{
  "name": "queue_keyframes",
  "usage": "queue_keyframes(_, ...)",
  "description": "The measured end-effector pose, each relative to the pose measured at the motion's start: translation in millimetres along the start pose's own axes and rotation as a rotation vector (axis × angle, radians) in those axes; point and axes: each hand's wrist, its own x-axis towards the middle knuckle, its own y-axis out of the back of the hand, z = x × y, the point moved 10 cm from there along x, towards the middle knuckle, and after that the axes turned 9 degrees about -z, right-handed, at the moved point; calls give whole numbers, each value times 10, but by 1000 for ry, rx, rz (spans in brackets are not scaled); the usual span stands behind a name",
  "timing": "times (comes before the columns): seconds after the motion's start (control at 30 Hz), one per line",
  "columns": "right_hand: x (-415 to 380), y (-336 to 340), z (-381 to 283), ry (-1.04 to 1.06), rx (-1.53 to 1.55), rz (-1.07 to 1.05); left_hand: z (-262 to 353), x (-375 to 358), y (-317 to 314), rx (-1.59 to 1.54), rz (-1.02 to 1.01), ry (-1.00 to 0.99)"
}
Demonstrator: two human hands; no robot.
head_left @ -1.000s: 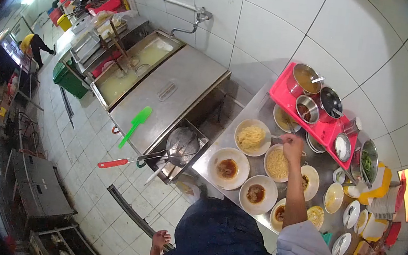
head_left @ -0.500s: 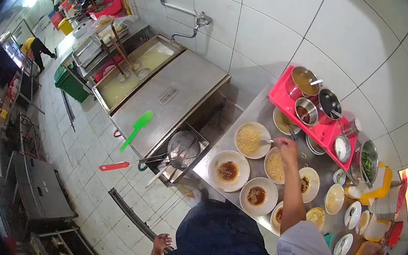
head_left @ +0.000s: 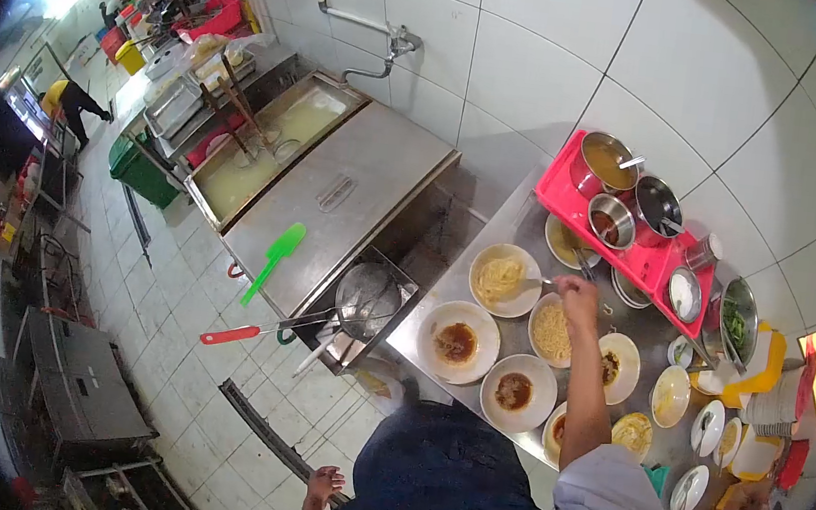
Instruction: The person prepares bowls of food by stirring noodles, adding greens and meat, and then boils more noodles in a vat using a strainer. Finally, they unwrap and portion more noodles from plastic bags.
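Observation:
My right hand (head_left: pixel 576 302) is closed around the handle of a shiny metal utensil (head_left: pixel 532 284), whose exact kind I cannot make out. Its far end reaches into a white bowl of noodles (head_left: pixel 499 279), where the noodles lie bunched. Just below my right hand is a second bowl of noodles (head_left: pixel 550 332). Bowls with dark brown sauce stand nearby, including one at the table's corner (head_left: pixel 455 343) and one beside it (head_left: pixel 514 392). Low at my left side, my left hand (head_left: pixel 325 484) hangs with loosely bent fingers and nothing visible in it.
A red tray (head_left: pixel 565 187) along the wall carries several metal pots of sauces. Greens fill a steel bowl (head_left: pixel 737 328) at right. Left of the metal table stand a steel cooker (head_left: pixel 335 186), a green spatula (head_left: pixel 275 260) and a red-handled strainer (head_left: pixel 230 334). Another person's hand (head_left: pixel 747 500) shows at lower right.
The noodles in the bowl under the utensil have gone from spread out to a tighter, twisted bunch. My right hand has shifted only slightly; my left hand stays low.

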Motion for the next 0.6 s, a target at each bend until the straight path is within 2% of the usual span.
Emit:
queue_keyframes(0.03,-18,10,-112,-4,0,-3,-27,-21,-45,-3,4,-1)
queue_keyframes(0.1,-74,162,-506,-18,-264,49,170,-187,73,309,394,-126)
queue_keyframes(0.13,-160,181,-824,-20,-262,52,237,-298,-31,572,612,-132)
queue_keyframes(0.17,-285,181,-1376,88,-645,128,266,-291,-103,575,611,-132)
queue_keyframes(0.2,-368,91,-1736,197,-1029,205,232,-224,-47,494,502,-96)
queue_keyframes(0.23,-343,54,-1738,196,-1027,208,188,-153,-129,414,392,-60)
queue_keyframes(0.27,-309,-14,-1696,209,-1014,184,141,-159,-138,417,392,-59)
queue_keyframes(0.33,-231,-135,-1439,217,-998,165,270,-233,-540,645,374,-342)
queue_keyframes(0.37,-103,-328,-1101,205,-1003,37,308,-202,-589,651,372,-339)
queue_keyframes(0.4,-6,-488,-821,195,-1004,-91,303,-168,-330,639,453,-232)
queue_keyframes(0.43,42,-498,-686,196,-1003,-86,293,-156,-89,624,532,-126)
queue_keyframes(0.5,144,-224,-227,-112,-475,-4,352,-127,122,631,526,-120)
queue_keyframes(0.57,157,-56,-415,-139,-420,-15,385,-167,187,630,527,-108)
queue_keyframes(0.6,111,38,-741,-47,-361,-4,319,-147,162,430,437,-95)
